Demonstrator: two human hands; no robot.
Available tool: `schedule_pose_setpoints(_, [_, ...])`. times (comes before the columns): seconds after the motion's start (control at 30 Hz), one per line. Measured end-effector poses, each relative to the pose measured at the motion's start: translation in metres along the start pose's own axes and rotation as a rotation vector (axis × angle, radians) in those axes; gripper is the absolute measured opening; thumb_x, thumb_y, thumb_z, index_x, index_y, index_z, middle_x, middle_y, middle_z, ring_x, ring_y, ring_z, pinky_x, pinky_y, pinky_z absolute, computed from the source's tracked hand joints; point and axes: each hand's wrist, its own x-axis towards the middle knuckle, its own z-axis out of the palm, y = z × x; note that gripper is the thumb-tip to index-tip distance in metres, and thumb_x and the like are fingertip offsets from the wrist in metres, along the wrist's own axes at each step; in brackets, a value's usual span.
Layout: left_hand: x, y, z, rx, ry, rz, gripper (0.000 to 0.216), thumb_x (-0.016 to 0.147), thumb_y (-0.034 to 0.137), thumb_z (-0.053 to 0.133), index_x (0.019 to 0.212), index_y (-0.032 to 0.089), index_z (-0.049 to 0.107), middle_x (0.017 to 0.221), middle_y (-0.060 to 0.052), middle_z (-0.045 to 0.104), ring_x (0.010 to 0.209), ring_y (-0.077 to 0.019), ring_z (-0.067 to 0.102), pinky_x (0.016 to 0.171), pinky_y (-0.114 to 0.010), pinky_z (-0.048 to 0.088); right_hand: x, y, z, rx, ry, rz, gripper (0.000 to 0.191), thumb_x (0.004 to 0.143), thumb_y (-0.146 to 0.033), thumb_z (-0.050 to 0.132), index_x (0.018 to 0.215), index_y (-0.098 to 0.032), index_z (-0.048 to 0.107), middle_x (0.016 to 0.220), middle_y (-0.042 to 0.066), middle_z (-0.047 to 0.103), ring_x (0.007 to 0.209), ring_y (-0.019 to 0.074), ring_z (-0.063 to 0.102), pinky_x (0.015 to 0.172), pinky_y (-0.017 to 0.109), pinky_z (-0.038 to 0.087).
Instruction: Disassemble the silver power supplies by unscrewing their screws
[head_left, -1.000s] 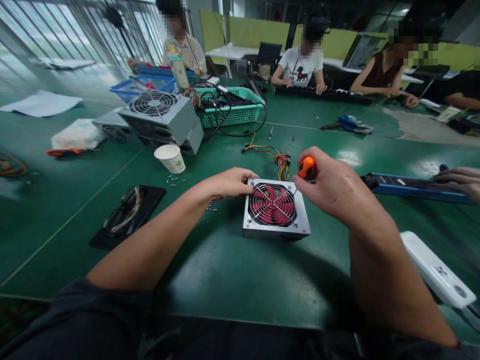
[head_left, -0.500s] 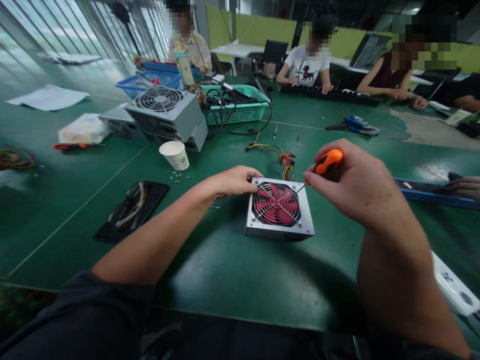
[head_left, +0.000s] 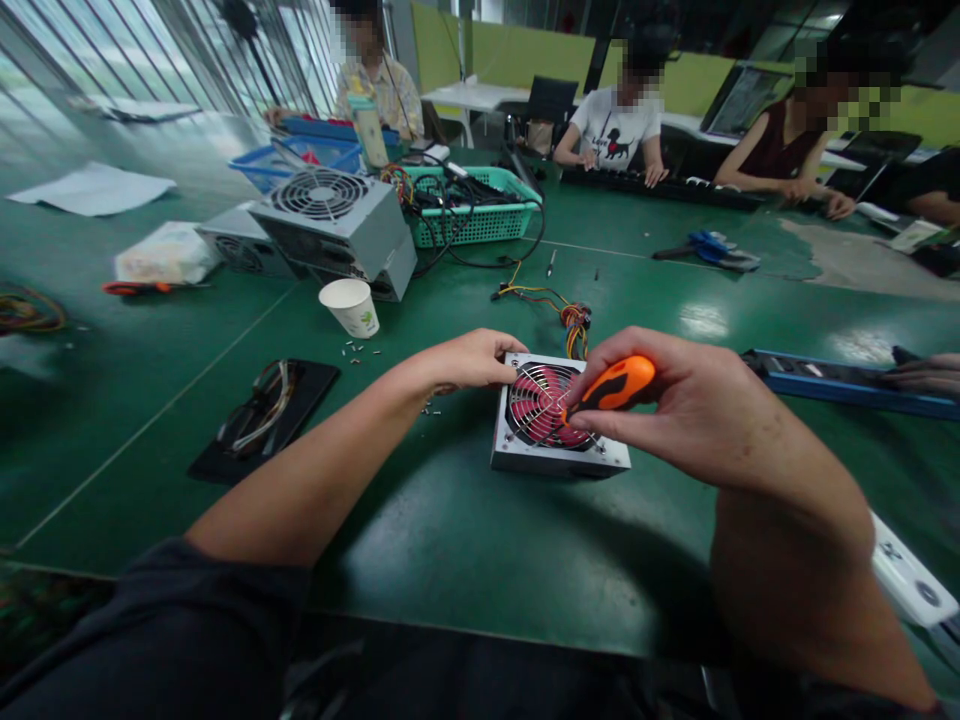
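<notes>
A silver computer power supply (head_left: 538, 452) lies on the green table, its red fan and wire grille facing up. My left hand (head_left: 476, 358) grips its far left corner, the thumb on the top edge. In my right hand (head_left: 686, 405) is a screwdriver (head_left: 619, 383) with an orange and black handle. It slants down to the left over the grille; my fingers cover part of the fan, and where the tip touches is hard to make out. A bundle of coloured cables (head_left: 575, 318) trails from behind the power supply. Loose screws (head_left: 430, 408) lie left of it.
A paper cup (head_left: 350, 307) stands near more screws. Beyond it are larger power supplies (head_left: 337, 230) and a green basket (head_left: 472, 215) of cables. Glasses rest on a black tray (head_left: 315, 385) at left. A blue power strip (head_left: 832, 378) lies right, near another person's hand (head_left: 930, 372).
My right hand has moved left and down with the screwdriver, from the fan's far right corner to over the grille. My left hand keeps its hold on the power supply.
</notes>
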Motion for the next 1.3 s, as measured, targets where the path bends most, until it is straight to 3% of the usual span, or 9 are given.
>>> schedule_pose_setpoints(0.27, [0.000,0.001,0.000,-0.016,-0.006,-0.015,0.048,0.072,0.030,0.078,0.116,0.014,0.071,0.103,-0.006,0.075,0.085,-0.0165,0.068,0.074,-0.024,0.053,0.003,0.008,0.001,0.067,0.012,0.032,0.030,0.078,-0.040,0.082,0.097,-0.024,0.066,0.087,0.000,0.076,0.074,0.0193,0.071,0.064,0.031,0.054])
schedule_pose_setpoints(0.47, [-0.001,0.001,0.001,-0.050,-0.013,-0.033,0.046,0.071,0.030,0.078,0.114,0.017,0.071,0.103,-0.005,0.076,0.086,-0.0167,0.069,0.071,-0.023,0.052,0.013,0.007,0.008,-0.091,-0.028,0.061,0.027,0.078,-0.038,0.080,0.096,-0.022,0.067,0.084,-0.001,0.072,0.073,0.0186,0.068,0.068,0.032,0.052])
schedule_pose_setpoints(0.73, [-0.002,0.004,0.002,-0.045,0.003,-0.037,0.044,0.070,0.027,0.078,0.112,0.014,0.071,0.102,-0.006,0.076,0.082,-0.0159,0.069,0.069,-0.022,0.053,0.008,-0.003,0.009,-0.137,-0.064,0.125,0.025,0.076,-0.031,0.080,0.096,-0.024,0.069,0.081,-0.003,0.073,0.070,0.0166,0.068,0.064,0.029,0.050])
schedule_pose_setpoints(1.0, [-0.004,0.006,0.005,-0.043,0.004,-0.064,0.045,0.072,0.029,0.078,0.115,0.016,0.070,0.102,-0.006,0.075,0.082,-0.0166,0.070,0.066,-0.023,0.054,-0.017,0.005,0.024,-0.030,0.151,0.138,0.027,0.077,-0.035,0.081,0.095,-0.022,0.066,0.078,-0.001,0.073,0.067,0.0170,0.068,0.062,0.029,0.051])
schedule_pose_setpoints(1.17, [-0.006,0.008,0.005,-0.041,0.013,-0.086,0.046,0.072,0.027,0.077,0.117,0.016,0.069,0.102,-0.006,0.075,0.083,-0.0176,0.070,0.065,-0.023,0.055,-0.022,0.008,0.032,-0.012,0.206,0.153,0.027,0.078,-0.034,0.081,0.098,-0.024,0.066,0.081,-0.001,0.074,0.067,0.0170,0.068,0.059,0.029,0.051])
schedule_pose_setpoints(1.3, [-0.006,0.007,0.003,-0.024,0.002,-0.077,0.047,0.072,0.031,0.078,0.117,0.017,0.070,0.101,-0.006,0.075,0.085,-0.0197,0.071,0.063,-0.024,0.056,-0.033,0.013,0.041,0.112,0.271,0.199,0.026,0.078,-0.035,0.081,0.096,-0.024,0.066,0.088,0.001,0.077,0.075,0.0199,0.072,0.067,0.032,0.056])
